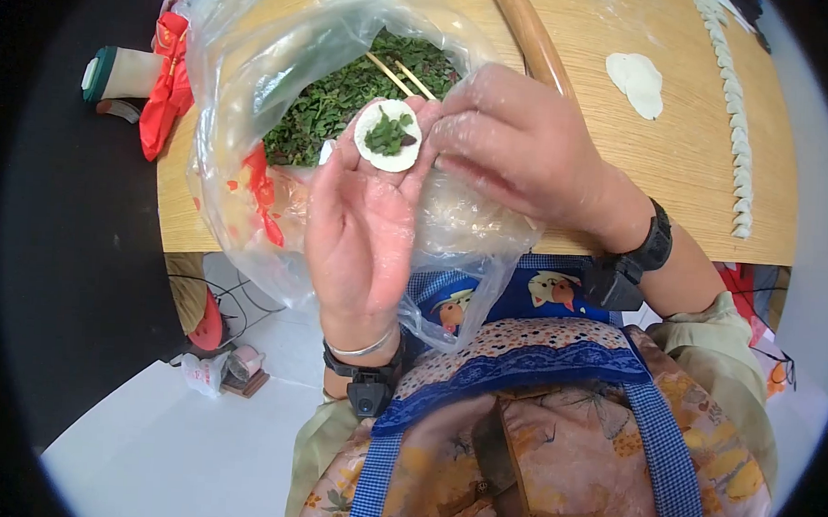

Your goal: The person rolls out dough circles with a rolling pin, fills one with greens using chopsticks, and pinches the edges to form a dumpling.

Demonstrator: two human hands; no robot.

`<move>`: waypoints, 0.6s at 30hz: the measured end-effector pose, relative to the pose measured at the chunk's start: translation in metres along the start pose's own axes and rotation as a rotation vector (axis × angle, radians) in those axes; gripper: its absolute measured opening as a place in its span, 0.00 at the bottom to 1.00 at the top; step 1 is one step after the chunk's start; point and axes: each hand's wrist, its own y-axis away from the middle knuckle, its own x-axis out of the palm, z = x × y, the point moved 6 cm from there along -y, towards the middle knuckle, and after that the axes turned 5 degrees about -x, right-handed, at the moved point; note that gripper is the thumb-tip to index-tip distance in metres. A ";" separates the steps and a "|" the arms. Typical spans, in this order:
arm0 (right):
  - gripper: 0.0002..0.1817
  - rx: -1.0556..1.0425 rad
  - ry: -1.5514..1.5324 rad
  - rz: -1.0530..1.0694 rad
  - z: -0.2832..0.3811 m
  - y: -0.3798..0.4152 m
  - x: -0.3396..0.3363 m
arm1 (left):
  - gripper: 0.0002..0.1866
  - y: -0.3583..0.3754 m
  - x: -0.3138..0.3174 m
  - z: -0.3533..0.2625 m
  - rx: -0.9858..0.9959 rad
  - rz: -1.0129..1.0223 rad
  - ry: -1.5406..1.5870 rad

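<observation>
My left hand (364,229) is palm up, its fingers under a round white dumpling wrapper (375,155). Chopped green leafy filling (392,134) sits in a small heap on the wrapper. Close to the wrapper's right edge, my right hand (525,148) has its fingers curled together; whatever they hold, if anything, is hidden. Behind both hands, a clear plastic bag (486,202) lies around a large mass of chopped greens (324,102). Two light wooden chopsticks (390,73) rest over the greens, their near ends hidden behind my hands.
A wooden rolling pin or rod (532,37) lies beyond my right hand. Flat wrappers (636,83) overlap on the wooden table (676,178). A long row of folded dumplings (736,120) runs along the right. At left are a red plastic bag (167,91) and a green-lidded container (122,75).
</observation>
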 end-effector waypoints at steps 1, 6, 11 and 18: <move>0.12 -0.041 -0.025 -0.053 0.004 0.000 0.000 | 0.26 0.000 0.000 0.002 -0.014 0.028 0.019; 0.13 -0.124 0.016 -0.009 0.010 0.002 0.003 | 0.25 0.000 0.004 0.011 -0.094 0.119 0.150; 0.14 -0.117 0.016 0.016 0.011 0.003 0.003 | 0.23 0.002 0.008 0.015 -0.057 0.033 -0.036; 0.12 -0.080 0.023 -0.118 0.011 0.001 0.002 | 0.20 0.001 0.001 0.014 -0.003 -0.005 -0.138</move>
